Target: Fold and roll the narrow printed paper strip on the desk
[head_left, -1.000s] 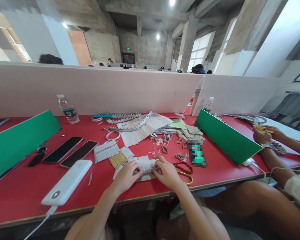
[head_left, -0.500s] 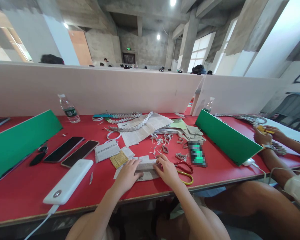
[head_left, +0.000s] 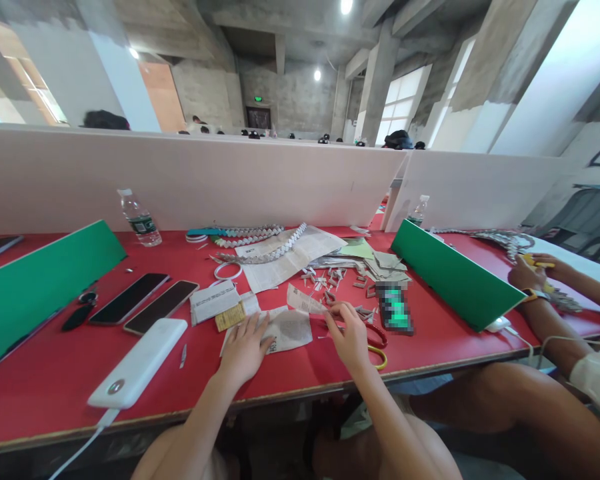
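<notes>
My left hand lies with fingers spread on a piece of newspaper, near its left side. A narrow strip of printed paper rises at a slant above the sheet, its right end pinched in my right hand. Beside that hand lie scissors with red and yellow handles, partly hidden by it. Folded paper pieces, one white and one yellowish, sit just beyond my left fingers. Small folded bits and scraps are scattered behind my right hand.
Woven paper chains rest on a larger newspaper sheet at the back. Two phones and a white power bank with a cable lie left. Green boards stand on both sides. A co-worker's hands are at far right.
My right hand has moved right and lifted the paper strip off the sheet. My left hand has shifted left and flattened on the newspaper, which now lies more open.
</notes>
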The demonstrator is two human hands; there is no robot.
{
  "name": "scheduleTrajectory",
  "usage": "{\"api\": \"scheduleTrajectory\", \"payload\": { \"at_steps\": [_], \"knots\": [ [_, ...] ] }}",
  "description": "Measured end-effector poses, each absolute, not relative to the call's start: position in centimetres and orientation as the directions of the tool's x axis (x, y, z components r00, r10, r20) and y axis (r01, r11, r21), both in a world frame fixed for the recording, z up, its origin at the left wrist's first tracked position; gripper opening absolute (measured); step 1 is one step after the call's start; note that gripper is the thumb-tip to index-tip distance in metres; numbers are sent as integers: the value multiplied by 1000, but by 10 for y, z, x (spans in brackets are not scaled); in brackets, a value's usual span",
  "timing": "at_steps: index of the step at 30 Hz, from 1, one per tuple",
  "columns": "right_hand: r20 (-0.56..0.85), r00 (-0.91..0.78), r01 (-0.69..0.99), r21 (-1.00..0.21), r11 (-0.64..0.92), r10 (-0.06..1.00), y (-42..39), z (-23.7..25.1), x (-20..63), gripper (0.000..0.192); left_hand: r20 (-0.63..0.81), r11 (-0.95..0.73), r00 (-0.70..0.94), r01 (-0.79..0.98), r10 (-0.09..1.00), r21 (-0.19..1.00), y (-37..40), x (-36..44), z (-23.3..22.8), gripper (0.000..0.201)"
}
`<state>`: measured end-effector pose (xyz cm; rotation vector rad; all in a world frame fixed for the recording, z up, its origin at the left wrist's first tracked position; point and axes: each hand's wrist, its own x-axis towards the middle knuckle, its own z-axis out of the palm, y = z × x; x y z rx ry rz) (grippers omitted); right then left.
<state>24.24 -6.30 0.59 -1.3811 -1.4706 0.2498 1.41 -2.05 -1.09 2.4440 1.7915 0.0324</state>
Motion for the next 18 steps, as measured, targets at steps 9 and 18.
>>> {"api": "scheduleTrajectory", "payload": {
  "at_steps": [9,18],
  "knots": [
    [501,-84,574,-682,453,861,-65,3,239,8,131,-69,65,997,989,28,-6,-9,-2,45],
    [312,-309,674,-594,438,898,-67,2,239,8,222,-603,567,679,793,419,-16,18,11,34]
  ]
}}
